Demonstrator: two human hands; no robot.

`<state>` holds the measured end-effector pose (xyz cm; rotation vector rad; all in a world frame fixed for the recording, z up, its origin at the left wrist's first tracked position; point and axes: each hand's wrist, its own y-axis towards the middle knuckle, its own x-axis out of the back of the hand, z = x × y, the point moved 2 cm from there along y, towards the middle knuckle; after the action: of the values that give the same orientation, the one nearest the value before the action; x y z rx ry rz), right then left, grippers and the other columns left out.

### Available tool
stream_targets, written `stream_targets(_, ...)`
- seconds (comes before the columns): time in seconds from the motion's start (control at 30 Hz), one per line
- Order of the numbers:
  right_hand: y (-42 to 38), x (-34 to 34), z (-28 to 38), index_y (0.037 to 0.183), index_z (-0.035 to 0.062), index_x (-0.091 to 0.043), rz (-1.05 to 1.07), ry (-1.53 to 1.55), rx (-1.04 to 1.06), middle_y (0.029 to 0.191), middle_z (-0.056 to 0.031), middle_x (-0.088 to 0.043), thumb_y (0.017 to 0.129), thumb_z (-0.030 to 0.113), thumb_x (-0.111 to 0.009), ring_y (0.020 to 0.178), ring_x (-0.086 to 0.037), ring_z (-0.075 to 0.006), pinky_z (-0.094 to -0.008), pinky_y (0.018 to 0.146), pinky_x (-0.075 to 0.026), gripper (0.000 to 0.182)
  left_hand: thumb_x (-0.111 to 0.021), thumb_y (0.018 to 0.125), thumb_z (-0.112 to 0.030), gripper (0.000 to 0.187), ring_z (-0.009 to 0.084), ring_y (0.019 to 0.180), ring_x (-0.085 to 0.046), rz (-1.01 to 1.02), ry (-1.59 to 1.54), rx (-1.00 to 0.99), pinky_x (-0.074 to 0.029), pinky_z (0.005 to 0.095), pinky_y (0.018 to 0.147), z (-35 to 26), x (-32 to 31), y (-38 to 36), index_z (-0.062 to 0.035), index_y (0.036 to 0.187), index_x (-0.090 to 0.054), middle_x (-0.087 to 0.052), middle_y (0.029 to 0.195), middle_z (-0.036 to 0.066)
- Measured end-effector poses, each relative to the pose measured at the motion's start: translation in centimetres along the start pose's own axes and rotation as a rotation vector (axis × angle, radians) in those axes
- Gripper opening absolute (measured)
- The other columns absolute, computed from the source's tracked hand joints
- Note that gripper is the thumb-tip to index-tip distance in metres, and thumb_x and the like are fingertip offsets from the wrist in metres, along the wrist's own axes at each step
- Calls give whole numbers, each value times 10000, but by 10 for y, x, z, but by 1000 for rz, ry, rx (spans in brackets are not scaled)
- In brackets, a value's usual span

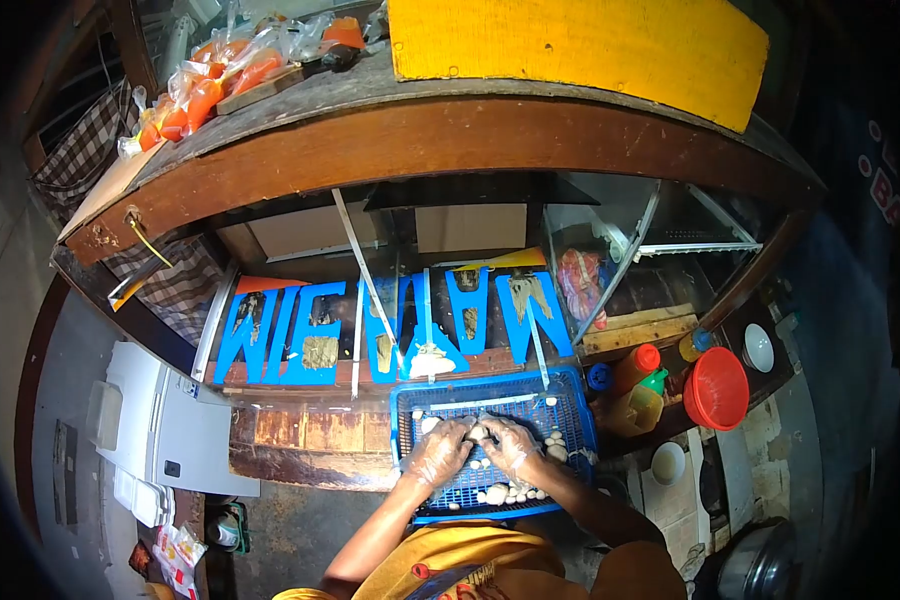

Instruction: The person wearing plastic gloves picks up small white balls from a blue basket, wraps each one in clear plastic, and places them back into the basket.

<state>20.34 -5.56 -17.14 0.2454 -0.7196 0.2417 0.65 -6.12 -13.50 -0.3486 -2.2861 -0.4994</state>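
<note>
Both gloved hands, left hand (pixel 440 452) and right hand (pixel 510 445), pinch one dough ball (pixel 477 433) together over blue basket (pixel 574 400); more balls (pixel 505 492) lie inside.

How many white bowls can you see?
2. One white bowl sits at the right on the dark shelf, above the red lid. The other is lower down, below the bottles. More may be hidden.

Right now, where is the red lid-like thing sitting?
In the head view, the red round lid sits right of the blue basket, beside the yellow bottle and just below a white bowl.
</note>
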Motion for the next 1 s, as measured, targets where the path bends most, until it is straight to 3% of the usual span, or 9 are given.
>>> stream_targets(0.2,-4,-13,-14,1390,12,-626,14,46,-36,1357,-268,-675,908,83,-735,1227,-667,-444,-461,1068,-544,499,-725,941,-180,495,414,1091,-685,64,124,14,-566,499,978,25,-27,2,8,1384,-608,-683,1230,263)
stream_targets(0.4,0,-28,-33,1420,21,-610,74,44,-165,1330,-258,-692,893,40,-739,1198,-690,-414,-441,1053,-551,543,-739,886,-160,474,420,974,-712,112,229,-1,-570,507,898,32,-33,15,18,1313,-638,-740,1016,238)
stream_targets(0.57,-2,-33,-38,1333,27,-645,-18,-29,-59,1116,-251,-741,832,27,-756,1026,-722,-428,-489,916,-582,513,-772,868,-166,472,416,972,-705,215,303,8,-568,521,894,34,-44,16,-7,1293,-643,-741,1003,229)
stream_targets(0.8,-3,-31,-37,1291,56,-660,-11,28,-16,1112,-212,-750,751,13,-792,1019,-726,-402,-459,893,-594,557,-794,871,-220,476,421,1010,-698,244,283,51,-560,528,910,24,-38,17,-59,1296,-651,-752,1052,211)
stream_targets(0.87,-5,-27,-33,1258,49,-674,-43,78,-4,1104,-208,-749,761,15,-791,1018,-727,-405,-457,891,-593,512,-695,962,-243,394,415,1019,-705,249,282,26,-552,506,939,20,-35,17,-11,1278,-655,-750,983,235)
stream_targets(0.93,-2,-17,-20,1233,42,-688,103,64,-147,1091,-207,-747,790,51,-802,1011,-726,-412,-459,885,-590,458,-702,960,-240,427,423,1042,-697,241,226,47,-548,511,949,13,-28,13,-7,1312,-639,-743,1022,246)
stream_targets(1.0,-4,-13,-17,1218,41,-699,88,63,-140,1077,-209,-744,821,95,-811,998,-725,-413,-464,882,-586,416,-709,957,-236,462,430,1064,-689,231,170,68,-544,516,960,12,-27,9,-2,1346,-624,-735,1060,257)
